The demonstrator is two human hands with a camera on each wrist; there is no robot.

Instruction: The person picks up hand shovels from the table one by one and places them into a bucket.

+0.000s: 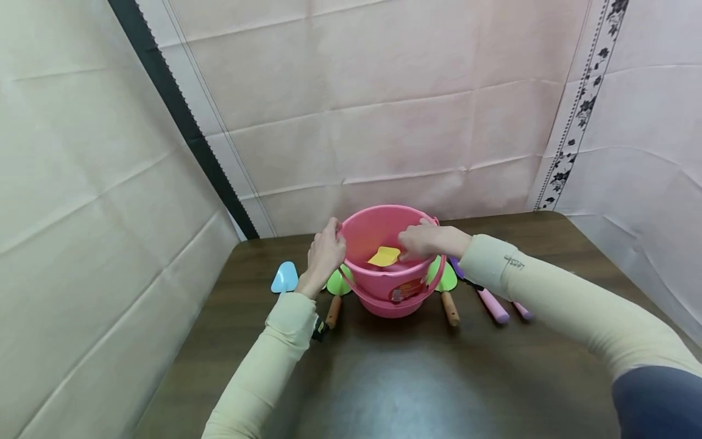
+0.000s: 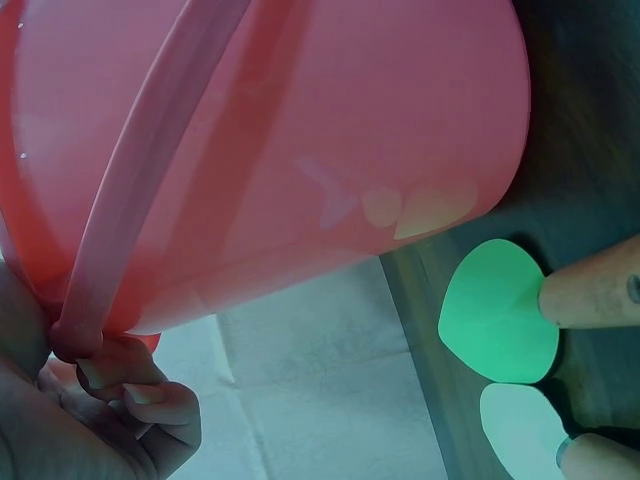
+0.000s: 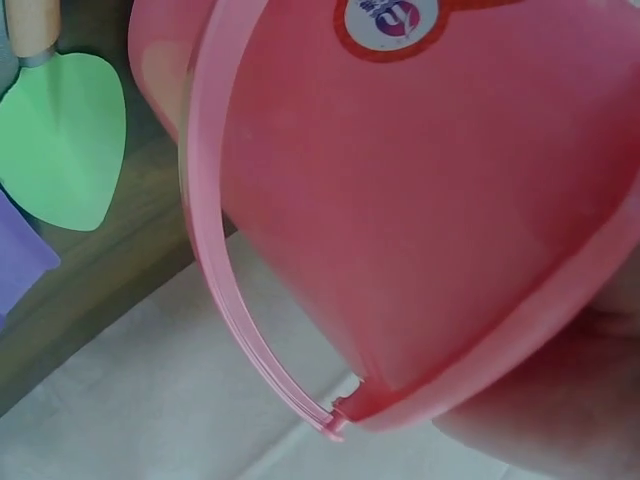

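A pink plastic bucket (image 1: 378, 281) with a pink handle (image 2: 150, 150) stands upright on the dark wooden table (image 1: 406, 378). My left hand (image 1: 326, 251) grips its rim on the left, the fingers curled by the handle joint in the left wrist view. My right hand (image 1: 422, 240) reaches over the right side of the rim into the bucket. Beside those fingers, inside, shows a flat yellow piece (image 1: 384, 256). Whether the right fingers pinch it I cannot tell; in the right wrist view the bucket wall hides most of the hand.
Left of the bucket lie a blue trowel (image 1: 284, 277) and a green trowel (image 1: 338, 282) with a wooden handle. On the right are another green trowel (image 1: 446, 277), a purple tool (image 1: 456, 266) and pink-purple handles (image 1: 493, 306). Pale cloth (image 1: 384, 122) hangs behind the table.
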